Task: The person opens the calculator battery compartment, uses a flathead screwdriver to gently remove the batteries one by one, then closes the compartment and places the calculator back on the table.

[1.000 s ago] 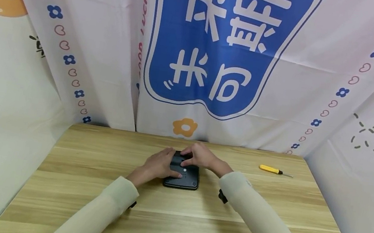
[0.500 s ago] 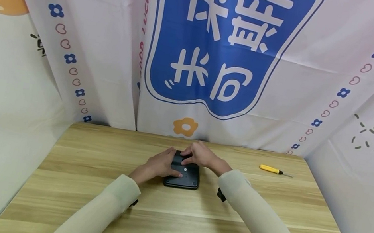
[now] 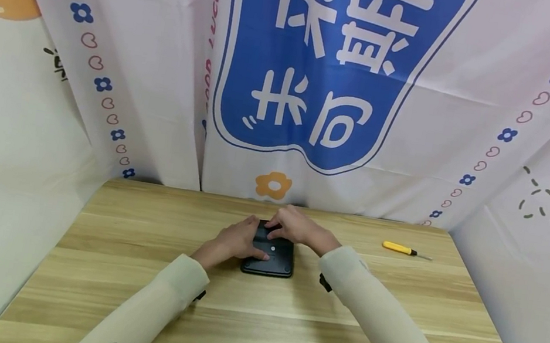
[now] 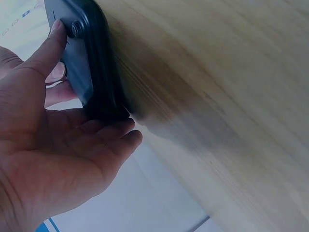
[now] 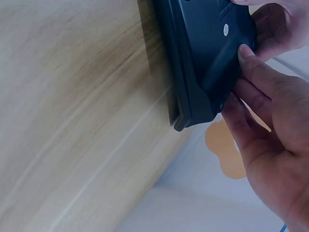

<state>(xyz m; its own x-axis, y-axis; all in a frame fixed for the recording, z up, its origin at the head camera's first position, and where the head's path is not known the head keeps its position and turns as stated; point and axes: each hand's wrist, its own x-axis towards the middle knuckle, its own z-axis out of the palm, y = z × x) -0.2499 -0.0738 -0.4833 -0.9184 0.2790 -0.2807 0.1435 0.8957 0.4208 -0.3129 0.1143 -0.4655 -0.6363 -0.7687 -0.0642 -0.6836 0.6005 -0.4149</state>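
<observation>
A black calculator (image 3: 276,265) lies underside up on the wooden table, near its back edge. Its underside carries a small round white sticker (image 5: 226,30) and a round rubber foot (image 4: 75,29). My left hand (image 3: 234,240) holds it from the left, thumb across the underside and fingers around the side and far end. From the far right my right hand (image 3: 295,227) grips the thicker far end, its thumb (image 5: 246,52) on the underside and the other fingers at the end edge. The face of the calculator is hidden against the table.
A screwdriver (image 3: 399,247) with a yellow handle lies at the back right of the table (image 3: 252,322). Printed white cloth (image 3: 169,90) hangs behind the table and along both sides.
</observation>
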